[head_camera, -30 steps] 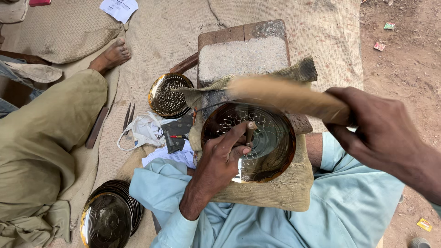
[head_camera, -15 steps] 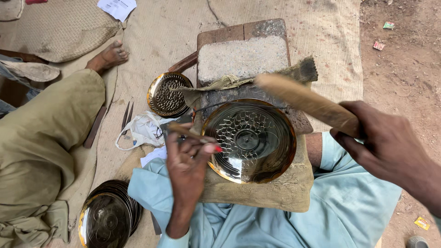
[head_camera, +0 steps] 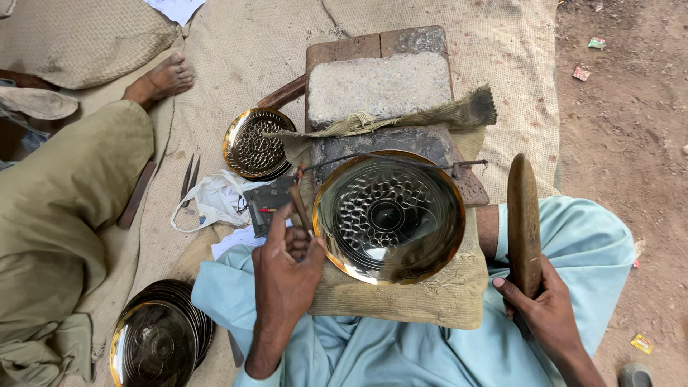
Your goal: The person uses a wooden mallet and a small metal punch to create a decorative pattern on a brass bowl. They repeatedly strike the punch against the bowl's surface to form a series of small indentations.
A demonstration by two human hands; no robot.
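I saw the left hand (head_camera: 285,269) closed around a thin punch tool (head_camera: 300,208), held just beside the rim of the brass plate (head_camera: 388,215), which lay on a padded cloth (head_camera: 423,301) over the lap. The right hand (head_camera: 545,312) gripped a wooden mallet (head_camera: 524,222), upright, right of the plate. Stacked plates (head_camera: 159,335) sat lower left.

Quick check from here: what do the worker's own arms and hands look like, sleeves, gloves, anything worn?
Both hands are bare: no gloves, rings or watch show. The left hand and right hand each lead into a bare forearm; no cuff shows at either wrist. Below the left forearm lies loose light blue cloth, matching the garment over the knees. The right forearm leaves the frame at the bottom edge.
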